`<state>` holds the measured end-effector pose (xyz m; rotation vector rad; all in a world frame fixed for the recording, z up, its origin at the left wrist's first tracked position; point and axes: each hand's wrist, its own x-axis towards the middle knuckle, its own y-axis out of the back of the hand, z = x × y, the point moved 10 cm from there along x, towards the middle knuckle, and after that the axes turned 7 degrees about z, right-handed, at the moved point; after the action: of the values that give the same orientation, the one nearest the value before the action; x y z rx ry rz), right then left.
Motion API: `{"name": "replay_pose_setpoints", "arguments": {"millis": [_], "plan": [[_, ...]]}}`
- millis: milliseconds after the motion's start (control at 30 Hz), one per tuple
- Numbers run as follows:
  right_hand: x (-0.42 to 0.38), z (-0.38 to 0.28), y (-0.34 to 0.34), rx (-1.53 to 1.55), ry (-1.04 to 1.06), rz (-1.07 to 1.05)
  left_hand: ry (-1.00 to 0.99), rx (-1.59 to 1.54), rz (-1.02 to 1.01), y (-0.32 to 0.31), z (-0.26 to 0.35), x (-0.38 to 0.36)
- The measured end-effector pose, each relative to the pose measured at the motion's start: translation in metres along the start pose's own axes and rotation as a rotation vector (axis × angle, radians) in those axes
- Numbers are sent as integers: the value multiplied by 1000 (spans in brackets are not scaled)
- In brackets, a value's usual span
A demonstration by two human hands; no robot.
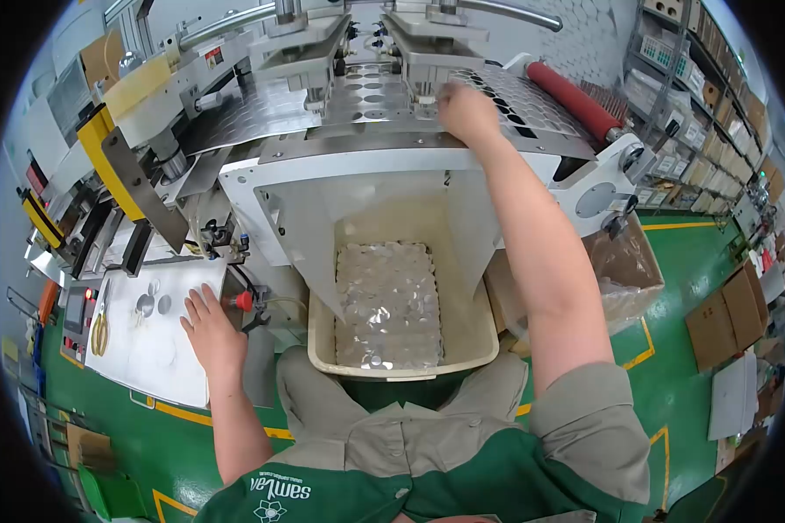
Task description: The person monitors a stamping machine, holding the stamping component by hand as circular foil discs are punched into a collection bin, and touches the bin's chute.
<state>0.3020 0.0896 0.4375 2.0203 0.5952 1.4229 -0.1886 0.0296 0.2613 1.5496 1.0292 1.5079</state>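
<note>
My left hand (215, 336) lies with its fingers spread at the right edge of a white work surface (139, 362). Beside it on that surface are several small grey discs (164, 304) and, further left, yellow-handled scissors (101, 336). My right hand (468, 112) reaches up to the machine bed, its fingers curled in by the right press head (426, 74). What those fingers hold, if anything, is hidden. Just right of that hand runs a sheet (532, 100) with rows of round cut-outs, leading to a red roller (576, 100).
Below the machine stands a cream bin (404, 375) with many clear round pieces (388, 305) in it. A red button (242, 301) sits close to my left hand. An open cardboard box (632, 261) with a plastic liner is at right. Shelves (698, 105) stand beyond.
</note>
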Motion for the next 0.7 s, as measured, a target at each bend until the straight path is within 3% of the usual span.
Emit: {"name": "replay_pose_setpoints", "arguments": {"millis": [167,200,333,367,433,700], "plan": [[0,-1,15,48,-60,116,-6,-5,18,-5,-3,1],[0,-8,3,19,35,21,1,-13,1,-2,-1,0],[8,9,-2,-60,-72,-47,-2,-20,13,-2,-1,0],[4,5,6,-23,-51,61,1,-11,1,-1,-1,0],[3,-1,-3,-36,23,47,4,-15,-3,-2,-1,0],[3,6,4,94,-76,69,1,4,7,-3,-2,0]]}}
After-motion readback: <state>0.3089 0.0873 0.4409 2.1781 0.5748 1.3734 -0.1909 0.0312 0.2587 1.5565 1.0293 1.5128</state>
